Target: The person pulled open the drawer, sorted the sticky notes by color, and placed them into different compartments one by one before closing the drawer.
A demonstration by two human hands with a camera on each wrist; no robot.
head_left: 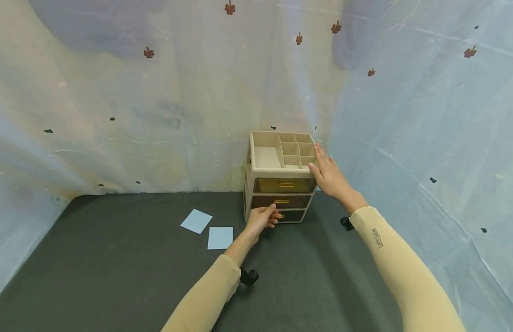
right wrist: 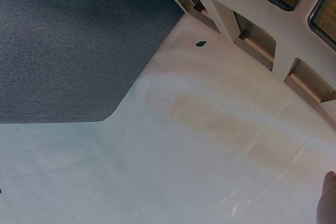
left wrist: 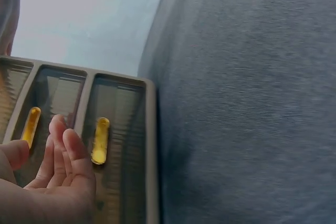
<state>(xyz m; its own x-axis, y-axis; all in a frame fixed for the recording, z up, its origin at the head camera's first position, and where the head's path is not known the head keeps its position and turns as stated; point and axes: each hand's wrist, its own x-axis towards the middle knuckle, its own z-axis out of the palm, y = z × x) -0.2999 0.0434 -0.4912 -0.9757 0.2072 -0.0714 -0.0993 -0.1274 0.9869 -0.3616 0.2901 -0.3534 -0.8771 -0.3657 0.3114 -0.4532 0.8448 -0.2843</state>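
A cream desktop drawer organizer (head_left: 260, 171) stands against the back curtain, with a divided tray on top and three dark see-through drawers, all flush with the frame. My left hand (head_left: 261, 219) is in front of the two lower drawers. In the left wrist view its thumb (left wrist: 14, 153) is by the lower end of the middle drawer's gold handle (left wrist: 33, 121). The other fingers bend loosely beside the bottom drawer's handle (left wrist: 100, 141), holding nothing. My right hand (head_left: 330, 175) rests with straight fingers along the organizer's upper right edge; only a fingertip (right wrist: 327, 195) shows in the right wrist view.
Two light blue square sheets (head_left: 220, 238) lie on the dark grey tabletop (head_left: 128, 267), left of the organizer. A pale patterned curtain (head_left: 206, 92) hangs behind and along the right side. Black wrist mounts (head_left: 249, 277) stick out below both sleeves.
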